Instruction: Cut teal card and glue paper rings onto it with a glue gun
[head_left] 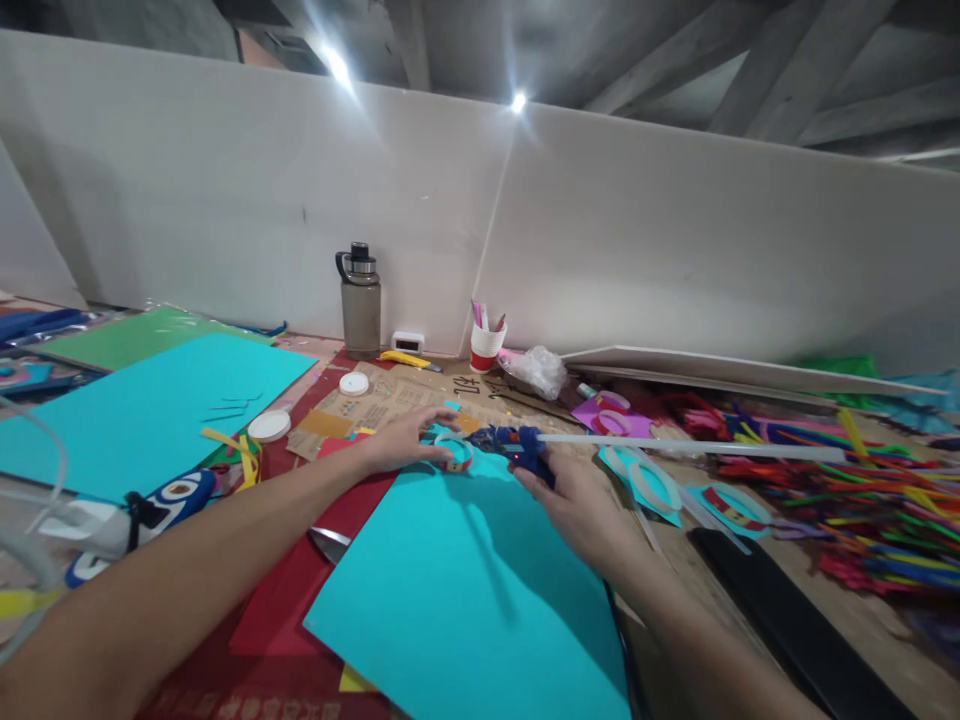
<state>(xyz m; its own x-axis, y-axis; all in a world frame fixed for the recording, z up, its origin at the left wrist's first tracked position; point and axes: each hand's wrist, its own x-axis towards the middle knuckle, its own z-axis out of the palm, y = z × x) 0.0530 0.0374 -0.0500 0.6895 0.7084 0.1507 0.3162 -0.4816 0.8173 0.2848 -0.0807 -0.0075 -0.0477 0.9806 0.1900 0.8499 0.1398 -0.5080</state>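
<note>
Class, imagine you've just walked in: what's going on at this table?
A person's right hand grips a blue glue gun with a long pale stick out of its back. The left hand is at a small ring by the far edge of a turquoise sheet. The gun's front end is close to the ring.

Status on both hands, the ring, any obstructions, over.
Right hand gripping glue gun. Left hand at ring, above blue sheet. Long glue stick juts right, toward pipe cleaners.
</note>
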